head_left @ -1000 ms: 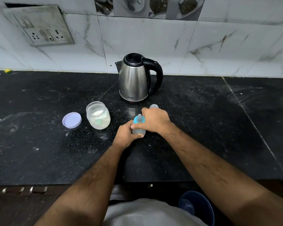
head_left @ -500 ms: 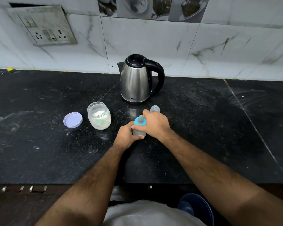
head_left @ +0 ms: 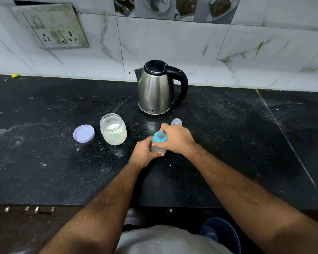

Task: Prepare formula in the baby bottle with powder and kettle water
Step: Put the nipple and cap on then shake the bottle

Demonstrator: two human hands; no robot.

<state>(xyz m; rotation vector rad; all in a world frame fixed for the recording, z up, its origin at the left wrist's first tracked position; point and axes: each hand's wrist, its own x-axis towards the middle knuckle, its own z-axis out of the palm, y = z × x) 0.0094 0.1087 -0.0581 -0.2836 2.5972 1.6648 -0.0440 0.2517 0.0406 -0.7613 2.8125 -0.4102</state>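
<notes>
Kettle (head_left: 155, 91), stainless steel, rounded body tapering upward, black plastic lid, spout and looped handle, black base; small dark lettering low on the front reads "MILTON". It stands upright at the back of the counter (head_left: 44, 162), near the wall. Counter of black speckled stone, polished, dusted with pale smears and scattered white powder. Jar (head_left: 113, 129), clear plastic, squat and rounded, open at the mouth, holding white powder with a pale green object partly buried in it; no label legible. Jar lid (head_left: 84, 133), round, flat, lilac plastic, lying just left of the jar, apart from it. Baby bottle (head_left: 159, 143), small, translucent body, bright blue screw ring, clear nipple on top; it stands upright on the counter in front of the kettle and to the right of the jar; markings on its body too blurred to read. Left hand (head_left: 145, 153) wraps the lower body of the bottle, fingers curled closed around it. Right hand (head_left: 174, 139) comes over from the right, fingers and thumb clamped on the blue ring at the neck. Bottle cap (head_left: 176, 122), clear domed plastic, sits on the counter just behind the right hand. Wall of white marble-patterned tile, glossy, with grey veins; socket plate (head_left: 53, 28), metal, tarnished, set at upper left. Printed tiles above show cups and dishes, no writing legible.
</notes>
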